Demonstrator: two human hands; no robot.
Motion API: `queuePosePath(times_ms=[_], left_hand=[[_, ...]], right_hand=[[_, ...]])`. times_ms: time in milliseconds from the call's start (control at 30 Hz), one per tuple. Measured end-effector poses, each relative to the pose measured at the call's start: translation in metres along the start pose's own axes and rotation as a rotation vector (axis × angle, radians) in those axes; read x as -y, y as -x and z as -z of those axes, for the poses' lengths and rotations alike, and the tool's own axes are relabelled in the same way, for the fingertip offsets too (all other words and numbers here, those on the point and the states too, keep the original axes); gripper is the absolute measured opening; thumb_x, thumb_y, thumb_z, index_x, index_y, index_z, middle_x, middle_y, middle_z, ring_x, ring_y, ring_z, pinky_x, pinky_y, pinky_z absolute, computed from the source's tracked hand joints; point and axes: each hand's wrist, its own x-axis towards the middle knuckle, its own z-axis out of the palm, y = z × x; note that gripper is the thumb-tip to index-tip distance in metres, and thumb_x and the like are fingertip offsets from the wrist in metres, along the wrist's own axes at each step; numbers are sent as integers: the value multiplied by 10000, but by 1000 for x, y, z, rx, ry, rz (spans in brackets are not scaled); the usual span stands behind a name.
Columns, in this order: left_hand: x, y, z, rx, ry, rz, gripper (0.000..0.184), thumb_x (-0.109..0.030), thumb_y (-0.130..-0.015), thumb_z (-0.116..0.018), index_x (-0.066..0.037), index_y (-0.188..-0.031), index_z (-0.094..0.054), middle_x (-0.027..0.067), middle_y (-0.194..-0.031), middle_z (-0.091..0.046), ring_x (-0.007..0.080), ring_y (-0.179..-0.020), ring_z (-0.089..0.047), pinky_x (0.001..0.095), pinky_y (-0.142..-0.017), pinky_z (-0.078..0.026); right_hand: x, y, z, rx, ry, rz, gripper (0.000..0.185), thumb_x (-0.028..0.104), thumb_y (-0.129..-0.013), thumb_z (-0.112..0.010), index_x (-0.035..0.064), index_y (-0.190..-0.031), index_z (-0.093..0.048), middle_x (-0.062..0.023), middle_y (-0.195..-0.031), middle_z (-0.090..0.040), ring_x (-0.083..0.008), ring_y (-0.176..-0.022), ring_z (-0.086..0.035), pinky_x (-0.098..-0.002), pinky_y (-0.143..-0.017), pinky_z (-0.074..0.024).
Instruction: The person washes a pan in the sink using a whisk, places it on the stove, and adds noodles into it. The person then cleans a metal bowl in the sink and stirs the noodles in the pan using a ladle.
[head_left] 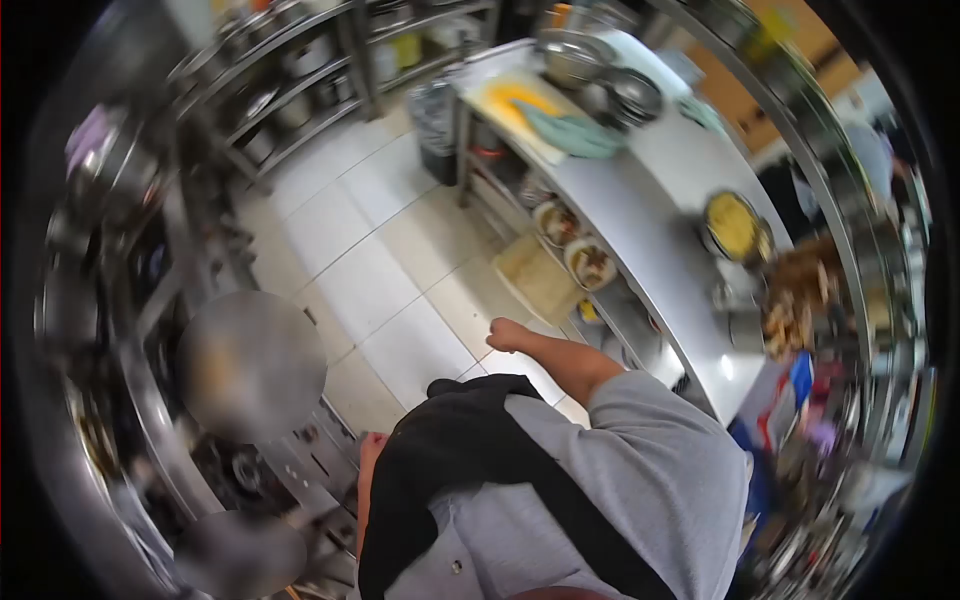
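Observation:
My right hand (508, 335) is stretched out in front of my body, above the tiled floor. Its fingers look curled into a loose fist, and nothing shows in it. A pale board (540, 278) on the lower shelf is the nearest thing beyond it. My left hand (373, 447) hangs low beside the black apron (455, 430), close to the steel stove front (318, 450). The apron and the forearm partly hide it, and its fingers cannot be made out.
Blurred round grey shapes (250, 367) lie over the stove at left. At right is a long steel table (640, 215) with metal bowls (575, 58), a green cloth (575, 135) and a yellow-filled pot (733, 226). Food bowls (590, 263) sit underneath. A bin (435, 130) stands at the far end.

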Motion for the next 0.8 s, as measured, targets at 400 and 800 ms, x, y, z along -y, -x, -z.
queuePosePath(times_ms=[400, 800], left_hand=[[-122, -131, 39, 399, -257, -203, 312, -278, -871, -605, 27, -858, -673, 172, -776, -686, 243, -706, -681, 371, -651, -522], [-88, -176, 107, 203, 136, 114, 208, -178, -789, -614, -5, -762, -726, 132, -681, -693, 243, -616, -677, 394, -613, -555]], right_hand=[[-163, 149, -82, -46, -531, -708, 283, 145, -752, -633, -69, -931, -682, -228, -974, -655, -377, -718, -680, -494, -553, -611], [12, -34, 31, 112, -59, -172, 253, 180, -803, -653, -48, -910, -676, -174, -869, -652, -333, -756, -666, -471, -579, -600]])
